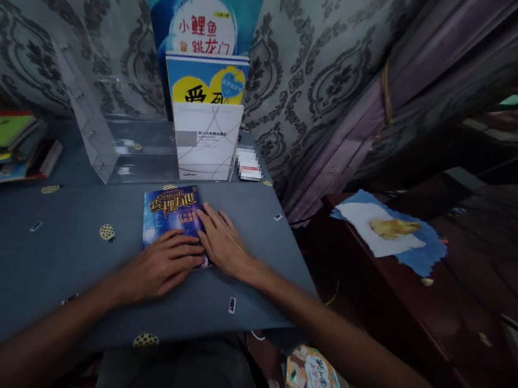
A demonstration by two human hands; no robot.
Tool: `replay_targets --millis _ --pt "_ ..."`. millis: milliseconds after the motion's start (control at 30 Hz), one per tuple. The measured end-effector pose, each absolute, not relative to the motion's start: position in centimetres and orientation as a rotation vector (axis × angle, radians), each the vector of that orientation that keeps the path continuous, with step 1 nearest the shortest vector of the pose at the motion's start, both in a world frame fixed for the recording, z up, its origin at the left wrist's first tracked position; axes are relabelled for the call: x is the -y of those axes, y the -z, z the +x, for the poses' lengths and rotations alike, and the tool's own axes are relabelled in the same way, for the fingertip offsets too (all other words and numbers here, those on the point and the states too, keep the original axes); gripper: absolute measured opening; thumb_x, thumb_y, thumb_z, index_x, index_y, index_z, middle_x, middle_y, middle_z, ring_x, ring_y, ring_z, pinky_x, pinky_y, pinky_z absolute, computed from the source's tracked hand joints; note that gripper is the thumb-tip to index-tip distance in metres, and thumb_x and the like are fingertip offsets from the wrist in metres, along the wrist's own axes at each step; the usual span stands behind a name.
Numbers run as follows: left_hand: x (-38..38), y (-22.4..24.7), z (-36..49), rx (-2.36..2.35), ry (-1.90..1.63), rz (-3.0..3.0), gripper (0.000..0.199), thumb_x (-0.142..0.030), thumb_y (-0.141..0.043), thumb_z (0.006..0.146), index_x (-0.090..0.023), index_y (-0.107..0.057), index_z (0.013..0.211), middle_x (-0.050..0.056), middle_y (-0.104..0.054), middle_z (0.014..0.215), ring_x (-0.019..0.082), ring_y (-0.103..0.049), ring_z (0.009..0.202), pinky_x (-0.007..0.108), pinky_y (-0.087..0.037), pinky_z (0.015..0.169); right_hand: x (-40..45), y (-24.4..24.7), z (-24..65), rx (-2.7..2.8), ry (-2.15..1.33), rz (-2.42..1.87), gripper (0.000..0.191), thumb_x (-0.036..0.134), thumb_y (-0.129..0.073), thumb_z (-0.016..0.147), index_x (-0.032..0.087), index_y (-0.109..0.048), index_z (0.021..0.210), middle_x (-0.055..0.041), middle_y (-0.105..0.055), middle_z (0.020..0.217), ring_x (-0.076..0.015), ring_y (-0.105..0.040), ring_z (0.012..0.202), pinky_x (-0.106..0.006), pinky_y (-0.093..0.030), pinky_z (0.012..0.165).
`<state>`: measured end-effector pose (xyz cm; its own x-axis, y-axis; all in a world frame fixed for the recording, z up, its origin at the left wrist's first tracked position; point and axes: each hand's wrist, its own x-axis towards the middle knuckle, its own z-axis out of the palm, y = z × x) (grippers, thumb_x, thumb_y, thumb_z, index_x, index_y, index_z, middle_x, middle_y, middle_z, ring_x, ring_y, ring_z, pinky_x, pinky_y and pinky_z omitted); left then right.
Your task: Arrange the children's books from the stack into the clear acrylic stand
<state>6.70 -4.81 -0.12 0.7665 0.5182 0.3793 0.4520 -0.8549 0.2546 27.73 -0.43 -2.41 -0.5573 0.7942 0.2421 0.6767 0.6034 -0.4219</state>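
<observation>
A small blue and purple book (155, 215) with gold lettering lies flat on the cloth-covered table. My left hand (166, 264) rests palm-down across its lower part, fingers stretched towards the right. On the book's right edge lies my right hand (224, 240), its fingers extended and slightly spread over the cover. The fingers of both hands come close together near the lower right of the cover and hide part of it. Just behind the book stands a clear acrylic book rack (143, 163), where a white booklet (210, 149) leans in front of a yellow and blue book (207, 79).
A tall teal book (246, 1) stands at the back against the patterned curtain (315, 55). Stacked books (2, 144) lie at the left. To the right, a dark red bench (397, 307) holds a blue cloth (423, 254). More books (319, 386) sit below the table.
</observation>
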Motion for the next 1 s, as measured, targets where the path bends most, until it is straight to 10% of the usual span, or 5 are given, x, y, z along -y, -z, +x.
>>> replay_targets --millis 267,633,1000 --pt "4.9 -0.3 7.0 -0.902 -0.906 2.661 0.025 -0.013 -0.049 0.097 -0.020 -0.066 0.115 0.008 -0.074 0.108 0.020 -0.063 0.107 0.039 -0.048 0.099 4.3 1.3 28.4 2.523 -0.356 -1.271 0.052 0.029 -0.033 0.105 0.008 -0.037 0.153 -0.0213 -0.042 0.157 -0.0297 -0.032 0.151 -0.056 -0.028 0.122" --pt "2.3 2.0 4.0 -1.923 -0.805 2.316 0.053 -0.045 -0.044 0.097 -0.012 -0.050 0.137 0.025 -0.046 0.149 0.041 -0.047 0.136 0.061 -0.042 0.107 1.5 -0.4 27.1 2.485 -0.597 -1.326 0.063 0.038 -0.044 0.103 0.005 -0.032 0.155 -0.0234 -0.034 0.161 -0.0310 -0.026 0.153 -0.053 -0.020 0.124" --pt "2.1 1.3 3.7 -1.604 -1.187 1.727 0.061 -0.054 -0.054 0.088 -0.018 -0.048 0.138 0.017 -0.055 0.142 0.033 -0.052 0.135 0.053 -0.042 0.113 0.9 -0.3 25.3 2.357 -0.518 -1.426 0.060 0.036 -0.044 0.102 0.003 -0.039 0.152 -0.0239 -0.039 0.158 -0.0309 -0.030 0.152 -0.050 -0.023 0.124"
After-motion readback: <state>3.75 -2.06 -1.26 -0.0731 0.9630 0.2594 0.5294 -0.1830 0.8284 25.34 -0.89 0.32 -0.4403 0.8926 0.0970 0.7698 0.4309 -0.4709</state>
